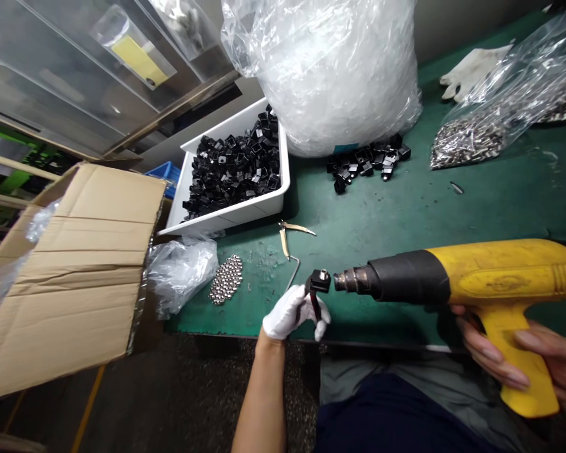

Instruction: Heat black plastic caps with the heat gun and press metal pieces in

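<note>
My left hand (295, 313), in a white glove, grips a small black plastic part (317, 281) with a round metal insert on top. A dark red tool handle seems to lie in the same grip. My bare right hand (485, 349) holds a yellow and black heat gun (495, 283) by its yellow handle. The gun's metal nozzle points left at the black part, a short gap from it. Just beyond my left hand lie a pair of small pliers (287, 236) and a bent metal rod (294, 270).
A white tray (226, 217) of black plastic parts stands on the green work mat (396, 214), with a loose heap (368, 165) beside it. Steel balls (225, 279), a large plastic bag (330, 75), a bag of metal pieces (466, 141), and a cardboard box (75, 270) surround them.
</note>
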A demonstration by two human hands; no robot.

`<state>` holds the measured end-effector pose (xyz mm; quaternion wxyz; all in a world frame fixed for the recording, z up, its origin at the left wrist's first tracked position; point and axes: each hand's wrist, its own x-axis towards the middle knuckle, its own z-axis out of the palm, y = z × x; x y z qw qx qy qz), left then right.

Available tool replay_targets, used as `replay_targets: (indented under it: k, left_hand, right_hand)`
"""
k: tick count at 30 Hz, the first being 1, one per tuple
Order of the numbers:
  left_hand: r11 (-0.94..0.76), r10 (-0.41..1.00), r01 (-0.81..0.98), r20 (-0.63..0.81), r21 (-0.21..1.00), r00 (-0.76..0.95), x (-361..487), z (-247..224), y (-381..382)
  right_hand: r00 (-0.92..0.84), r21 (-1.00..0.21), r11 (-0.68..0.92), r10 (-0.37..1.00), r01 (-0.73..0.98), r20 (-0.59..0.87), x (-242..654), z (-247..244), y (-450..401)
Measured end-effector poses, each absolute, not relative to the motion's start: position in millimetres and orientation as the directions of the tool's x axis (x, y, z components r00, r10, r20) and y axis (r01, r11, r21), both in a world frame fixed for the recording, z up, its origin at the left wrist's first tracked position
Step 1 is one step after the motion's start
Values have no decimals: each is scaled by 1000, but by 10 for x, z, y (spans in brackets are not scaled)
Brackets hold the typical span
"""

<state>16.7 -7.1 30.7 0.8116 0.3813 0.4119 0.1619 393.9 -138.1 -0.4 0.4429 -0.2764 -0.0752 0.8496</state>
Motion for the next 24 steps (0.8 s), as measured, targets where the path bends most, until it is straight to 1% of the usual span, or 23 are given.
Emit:
replay_targets:
  k: [2,3,5,6,8,11,13,16,18,21,24]
  left_hand:
    - [567,730,30,-519,823,444,263,340,-154]
    - [496,803,46,-479,867,355,308,356,-198]
    - [338,908,125,-358,933,219,378,386,-278]
    - [256,940,188,-290,948,183,398,398,-310]
    - [96,976,352,-158,931,151,413,412,-354]
    - [-69,991,572,-8,817,130,402,392,-389]
    - [-90,995,613,48,785,85,395,349,-407]
    - [-68,996,606,90,792,-6,397,267,-438]
    - [-67,993,617,113,784,-36,405,222,-457]
    - [-85,991,643,133,761,-28,424,194,-473]
    - [-105,991,665,135,740,6,447,205,-476]
  right_hand:
    - [-454,-370,-594,795,-714,-401,3937,-3,-1384]
    - [-451,-367,-594,795,-716,-406,3938,-4,-1389]
    - [-429,-365,-583,799,-726,-422,3941,-16,-1407]
    - [-417,-367,-577,801,-730,-430,3944,-25,-1416]
    - [-416,-367,-577,800,-729,-432,3953,-48,-1430]
    - [-432,-359,-588,794,-725,-428,3974,-80,-1441]
    - [-431,-354,-582,798,-732,-420,3987,-93,-1445]
    - [-430,-344,-573,804,-744,-410,3993,-99,-1452]
    - [-412,-336,-562,807,-756,-423,3983,-88,-1454]
    - [-390,-332,-553,806,-764,-445,3964,-55,-1444]
    - [-406,-343,-562,806,-753,-431,3961,-23,-1421]
